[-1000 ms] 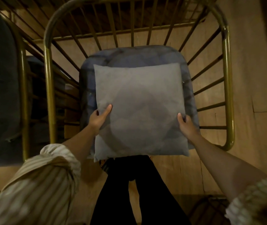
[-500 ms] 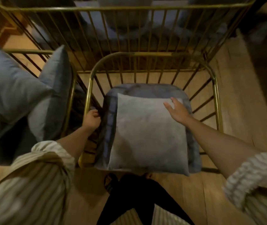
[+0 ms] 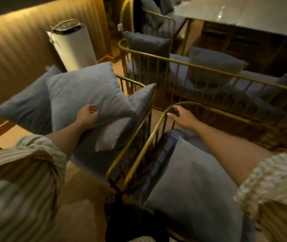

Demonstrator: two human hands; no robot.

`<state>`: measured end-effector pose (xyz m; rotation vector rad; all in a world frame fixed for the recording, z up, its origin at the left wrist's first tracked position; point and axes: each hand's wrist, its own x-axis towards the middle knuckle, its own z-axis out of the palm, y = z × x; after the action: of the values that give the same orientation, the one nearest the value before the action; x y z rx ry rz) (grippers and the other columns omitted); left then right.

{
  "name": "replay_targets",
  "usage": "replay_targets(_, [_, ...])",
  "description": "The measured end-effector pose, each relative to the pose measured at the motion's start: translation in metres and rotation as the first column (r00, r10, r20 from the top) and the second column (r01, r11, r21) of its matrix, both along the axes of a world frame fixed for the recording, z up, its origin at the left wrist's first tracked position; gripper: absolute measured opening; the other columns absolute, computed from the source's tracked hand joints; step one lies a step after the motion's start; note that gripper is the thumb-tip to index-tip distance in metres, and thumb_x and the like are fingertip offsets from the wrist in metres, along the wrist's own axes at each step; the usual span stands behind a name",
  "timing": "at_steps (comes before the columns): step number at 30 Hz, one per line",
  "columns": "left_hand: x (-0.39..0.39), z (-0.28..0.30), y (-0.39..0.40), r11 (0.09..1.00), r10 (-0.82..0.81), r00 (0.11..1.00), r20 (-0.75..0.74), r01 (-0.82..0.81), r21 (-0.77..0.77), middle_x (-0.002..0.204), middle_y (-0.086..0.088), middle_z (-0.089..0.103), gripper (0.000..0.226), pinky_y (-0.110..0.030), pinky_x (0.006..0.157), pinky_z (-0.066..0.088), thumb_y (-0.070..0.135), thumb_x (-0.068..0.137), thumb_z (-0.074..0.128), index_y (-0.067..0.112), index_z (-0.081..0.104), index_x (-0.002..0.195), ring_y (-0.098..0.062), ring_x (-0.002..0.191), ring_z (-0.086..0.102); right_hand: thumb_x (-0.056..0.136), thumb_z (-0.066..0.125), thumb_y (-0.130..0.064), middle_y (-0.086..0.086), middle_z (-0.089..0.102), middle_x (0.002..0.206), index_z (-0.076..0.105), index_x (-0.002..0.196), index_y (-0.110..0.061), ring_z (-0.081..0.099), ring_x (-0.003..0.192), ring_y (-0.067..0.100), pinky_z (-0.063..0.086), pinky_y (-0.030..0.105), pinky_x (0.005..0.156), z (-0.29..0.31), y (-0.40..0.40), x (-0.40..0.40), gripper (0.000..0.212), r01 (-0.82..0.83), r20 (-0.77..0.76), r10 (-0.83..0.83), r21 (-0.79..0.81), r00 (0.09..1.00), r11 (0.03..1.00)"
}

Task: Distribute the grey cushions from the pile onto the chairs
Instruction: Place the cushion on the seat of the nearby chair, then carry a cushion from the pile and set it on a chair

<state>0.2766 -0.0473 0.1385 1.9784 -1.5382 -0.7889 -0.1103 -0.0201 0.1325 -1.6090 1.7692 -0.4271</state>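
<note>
Dim wooden-floored room, gold wire-frame chairs. Left hand fingers pinch top grey square cushion of pile, directly ahead; right hand, fingers loose, rests on rail of cushioned chair.

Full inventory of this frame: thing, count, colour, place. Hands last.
Cushion pile: at least four, grey, on the left chair.
Placed cushion: one, grey, flat on the near chair seat.
Near chair: one, gold wire frame, centre.
Bench: one, gold frame, behind, with at least three grey cushions.
White cylinder: one, by the ribbed wall.
Table: one, pale, top right.
Left hand: pinching the top pile cushion.
Right hand: open, at the near chair's rail.
</note>
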Motion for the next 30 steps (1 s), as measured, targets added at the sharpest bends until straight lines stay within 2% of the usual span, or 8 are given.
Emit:
replay_targets(6, [0.111, -0.003, -0.022, 0.974, 0.223, 0.974, -0.043, -0.220, 0.054, 0.135, -0.023, 0.057, 0.047, -0.041, 0.104, 0.044, 0.014, 0.093, 0.063, -0.001, 0.053, 0.137, -0.038, 0.123, 0.056, 0.097, 0.059, -0.043, 0.017, 0.041, 0.156, 0.032, 0.153, -0.010, 0.040, 0.143, 0.034, 0.035, 0.044, 0.115, 0.009, -0.072, 0.114, 0.071, -0.110, 0.007, 0.110, 0.005, 0.994, 0.994])
replay_targets(11, [0.186, -0.015, -0.070, 0.951, 0.277, 0.957, -0.084, -0.261, 0.165, 0.138, -0.022, 0.053, 0.054, -0.040, 0.092, 0.045, 0.022, 0.093, 0.063, -0.001, 0.046, 0.139, -0.040, 0.122, 0.054, 0.099, 0.057, -0.040, 0.017, 0.038, 0.157, 0.032, 0.152, -0.008, 0.037, 0.144, 0.034, 0.031, 0.045, 0.115, 0.004, -0.132, 0.201, 0.067, -0.116, 0.024, 0.115, 0.054, 0.993, 0.992])
replay_targets(13, [0.209, -0.023, -0.096, 0.940, 0.297, 0.950, -0.098, -0.274, 0.201, 0.143, -0.024, 0.048, 0.065, -0.045, 0.099, 0.043, 0.027, 0.092, 0.065, -0.001, 0.038, 0.144, -0.041, 0.127, 0.050, 0.099, 0.056, -0.042, 0.015, 0.042, 0.155, 0.033, 0.152, -0.011, 0.041, 0.142, 0.034, 0.035, 0.045, 0.113, -0.003, -0.158, 0.230, 0.066, -0.116, 0.008, 0.116, 0.054, 0.993, 0.992])
replay_targets(18, [0.242, -0.045, -0.163, 0.891, 0.404, 0.889, -0.217, -0.328, 0.314, 0.155, -0.021, 0.034, 0.085, -0.049, 0.111, 0.036, 0.049, 0.092, 0.060, 0.003, 0.022, 0.152, -0.041, 0.140, 0.038, 0.095, 0.055, -0.054, 0.014, 0.037, 0.158, 0.028, 0.154, -0.014, 0.037, 0.143, 0.037, 0.035, 0.053, 0.115, -0.025, -0.226, 0.290, 0.076, 0.015, -0.057, -0.014, 0.020, 0.998, 1.000])
replay_targets(22, [0.251, -0.063, -0.201, 0.857, 0.490, 0.797, -0.353, -0.366, 0.363, 0.159, -0.018, 0.029, 0.094, -0.050, 0.115, 0.033, 0.060, 0.089, 0.057, 0.007, 0.016, 0.156, -0.039, 0.142, 0.035, 0.083, 0.050, -0.077, 0.012, 0.030, 0.161, 0.013, 0.157, -0.023, 0.034, 0.144, 0.040, 0.030, 0.059, 0.116, -0.039, -0.271, 0.313, 0.099, 0.178, -0.027, -0.176, 0.127, 0.984, 0.976])
replay_targets(25, [0.252, -0.076, -0.216, 0.839, 0.533, 0.685, -0.496, -0.355, 0.411, 0.153, -0.014, 0.041, 0.107, -0.052, 0.110, 0.039, 0.077, 0.073, 0.060, 0.012, 0.028, 0.152, -0.036, 0.134, 0.046, 0.072, 0.053, -0.086, 0.011, 0.035, 0.158, 0.014, 0.156, -0.026, 0.041, 0.139, 0.040, 0.035, 0.059, 0.112, -0.044, -0.298, 0.314, 0.110, 0.259, 0.057, -0.281, 0.248, 0.958, 0.934])
replay_targets(27, [0.251, -0.081, -0.222, 0.855, 0.514, 0.660, -0.548, -0.348, 0.384, 0.147, -0.010, 0.048, 0.105, -0.048, 0.108, 0.042, 0.080, 0.070, 0.061, 0.013, 0.037, 0.148, -0.031, 0.129, 0.051, 0.075, 0.059, -0.080, 0.010, 0.037, 0.157, 0.016, 0.156, -0.022, 0.043, 0.137, 0.039, 0.038, 0.055, 0.110, -0.047, -0.310, 0.312, 0.109, 0.299, 0.147, -0.356, 0.309, 0.923, 0.903])
replay_targets(30, [0.246, -0.080, -0.224, 0.845, 0.535, 0.634, -0.558, -0.413, 0.341, 0.142, -0.007, 0.054, 0.101, -0.046, 0.108, 0.043, 0.082, 0.069, 0.060, 0.014, 0.045, 0.142, -0.027, 0.125, 0.054, 0.068, 0.065, -0.081, 0.009, 0.043, 0.152, 0.026, 0.153, -0.021, 0.049, 0.132, 0.038, 0.041, 0.056, 0.107, -0.052, -0.317, 0.309, 0.111, 0.300, 0.170, -0.370, 0.335, 0.913, 0.893])
